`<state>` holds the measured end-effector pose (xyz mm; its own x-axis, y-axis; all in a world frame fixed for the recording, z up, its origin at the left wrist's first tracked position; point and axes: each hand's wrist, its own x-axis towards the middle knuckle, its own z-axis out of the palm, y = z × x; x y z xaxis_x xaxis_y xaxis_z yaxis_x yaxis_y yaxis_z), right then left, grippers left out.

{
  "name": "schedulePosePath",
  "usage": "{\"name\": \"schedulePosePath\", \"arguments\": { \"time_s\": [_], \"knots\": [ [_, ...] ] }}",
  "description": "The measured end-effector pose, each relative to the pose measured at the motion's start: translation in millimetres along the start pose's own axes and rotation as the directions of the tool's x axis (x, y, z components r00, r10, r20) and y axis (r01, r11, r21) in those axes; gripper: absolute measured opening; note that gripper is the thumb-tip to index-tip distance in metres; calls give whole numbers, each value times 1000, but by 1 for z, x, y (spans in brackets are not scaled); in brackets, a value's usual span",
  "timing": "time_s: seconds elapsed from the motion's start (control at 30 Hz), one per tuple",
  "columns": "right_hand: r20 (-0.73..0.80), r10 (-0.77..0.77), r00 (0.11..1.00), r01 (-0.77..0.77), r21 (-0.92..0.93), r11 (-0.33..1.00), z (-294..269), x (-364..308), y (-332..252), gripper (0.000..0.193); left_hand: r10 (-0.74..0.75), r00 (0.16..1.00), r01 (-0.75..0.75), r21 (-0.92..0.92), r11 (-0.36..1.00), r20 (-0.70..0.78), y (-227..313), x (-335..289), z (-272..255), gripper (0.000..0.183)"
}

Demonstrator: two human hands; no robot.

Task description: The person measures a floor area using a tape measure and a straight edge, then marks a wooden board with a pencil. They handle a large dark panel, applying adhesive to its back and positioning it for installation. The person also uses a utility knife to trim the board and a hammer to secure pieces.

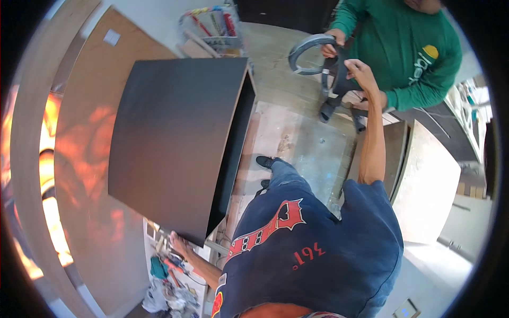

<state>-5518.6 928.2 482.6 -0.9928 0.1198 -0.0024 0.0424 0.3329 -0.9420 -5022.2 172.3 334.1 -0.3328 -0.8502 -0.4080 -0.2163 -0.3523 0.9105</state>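
Observation:
My right hand (pixel 361 74) is stretched out to the far right, its fingers closed on the edge of a dark coil of edge banding (pixel 341 79). A second, grey coil of edge banding (pixel 293 55) is beside it, held by a co-worker's hand (pixel 331 43). The co-worker's other hand is lower down, partly behind my arm. To the left stands a large dark box-shaped cabinet (pixel 175 143), its open side facing me. My left hand (pixel 179 245) is at the cabinet's near lower corner, touching its edge with fingers stretched out; part of the hand is hard to make out.
The co-worker in a green sleeve (pixel 424 90) stands at the far right. Tall wooden panels (pixel 101 132) lean at the left. Below the cabinet, a cluttered bench (pixel 183 283) holds tools and plastic bags. Pale and brown boards (pixel 428 180) stand close on my right. A rack (pixel 212 26) stands behind.

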Motion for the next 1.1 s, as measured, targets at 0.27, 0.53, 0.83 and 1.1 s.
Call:
{"name": "schedulePosePath", "arguments": {
  "time_s": [0.27,0.53,0.83,1.1],
  "knots": [
    [-82,-119,990,123,50,991,44,-28,-19,44,378,915,-302,380,874,-143,-18,-4,3,30],
    [-216,-616,757,413,-573,708,140,-40,-45,24,457,874,-299,557,775,-167,-4,-29,47,36],
    [421,-574,702,687,-612,392,352,-81,-44,33,489,841,-361,435,825,-231,-19,-15,25,32],
    [397,-552,733,659,-616,432,359,-86,-24,37,441,857,-372,273,887,-267,-17,-23,34,25]
  ]
}}
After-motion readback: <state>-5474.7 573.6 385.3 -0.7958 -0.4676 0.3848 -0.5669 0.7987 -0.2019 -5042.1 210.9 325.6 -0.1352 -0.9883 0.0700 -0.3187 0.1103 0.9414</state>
